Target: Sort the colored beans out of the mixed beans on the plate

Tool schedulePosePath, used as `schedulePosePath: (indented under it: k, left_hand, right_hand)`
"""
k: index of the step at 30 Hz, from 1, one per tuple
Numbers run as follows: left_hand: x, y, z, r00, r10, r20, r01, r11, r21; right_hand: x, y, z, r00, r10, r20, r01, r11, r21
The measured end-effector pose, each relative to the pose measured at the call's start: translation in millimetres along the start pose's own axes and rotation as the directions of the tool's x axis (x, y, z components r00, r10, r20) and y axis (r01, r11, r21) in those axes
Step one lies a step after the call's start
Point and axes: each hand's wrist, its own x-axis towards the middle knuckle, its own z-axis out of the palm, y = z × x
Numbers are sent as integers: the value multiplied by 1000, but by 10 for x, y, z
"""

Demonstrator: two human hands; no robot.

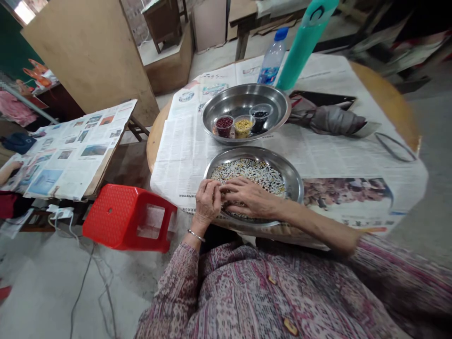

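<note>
A steel plate (pixel 298 188) near the table's front edge bears a spread of white grains mixed with yellow, dark and reddish beans (pixel 252 172). At its left rim my left hand (pixel 207 201) has its fingers curled in; whatever they hold is hidden. My right hand (pixel 249 197) reaches across the plate over the grains, fingers loosely bent and slightly apart, their tips close to my left hand. Behind stands a wider steel basin (pixel 226 96). Inside it are clear cups of dark red beans (pixel 224 123), yellow beans (pixel 243 125) and black beans (pixel 260 115).
Newspaper (pixel 176 155) covers the round table. A water bottle (pixel 272 59), a tall teal bottle (pixel 303 44) and a grey cloth bundle (pixel 328 117) stand or lie behind. A red stool (pixel 116 212) and another newspaper-covered table (pixel 76 150) are at left; cables (pixel 84 282) cross the floor.
</note>
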Motion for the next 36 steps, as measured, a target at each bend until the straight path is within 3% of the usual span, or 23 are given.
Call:
schedulePosePath:
  k: [3, 8, 10, 13, 16, 18, 20, 23, 27, 32, 36]
  left_hand:
    - [4, -1, 1, 1000, 14, -8, -14, 1000, -3]
    - [4, -7, 3, 1000, 20, -17, -20, 1000, -9]
    - [1, -3, 3, 1000, 17, -16, -17, 1000, -9]
    - [-5, 11, -1, 1000, 4, -12, -4, 1000, -1]
    - [-10, 24, -7, 1000, -10, -2, 10, 1000, 0]
    - [-15, 25, -11, 1000, -11, 4, 11, 1000, -3]
    - [-24, 22, -13, 1000, -8, 5, 8, 1000, -4]
    - [-39, 17, -14, 1000, -7, -4, 7, 1000, -2]
    - [-52, 27, -22, 1000, 2, -19, -2, 1000, 8]
    - [-54, 56, -39, 999, -25, -20, 26, 999, 26]
    - [-50, 69, -45, 999, -44, -12, 44, 999, 29]
  right_hand:
    - [-233, 49, -90, 1000, -15, 12, 16, 999, -38]
    - [-499, 223, -354, 986, 135, -94, -146, 983, -115]
    - [-561, 211, -471, 984, 177, -20, -178, 982, -69]
    - [-649, 127, -561, 959, 218, 180, -217, 976, -25]
    - [-698, 50, -511, 916, 253, 310, -264, 964, -6]
    - [-665, 24, -441, 913, 237, 332, -256, 967, 14]
    - [-566, 19, -384, 936, 189, 297, -208, 977, 36]
    - [-338, 39, -351, 979, 146, 146, -152, 988, 34]
    - [-58, 20, -301, 989, 148, -31, -149, 988, -29]
    - [110, -144, -106, 1000, -17, 12, 17, 1000, 6]
    - [87, -29, -97, 999, 32, 16, -30, 996, -84]
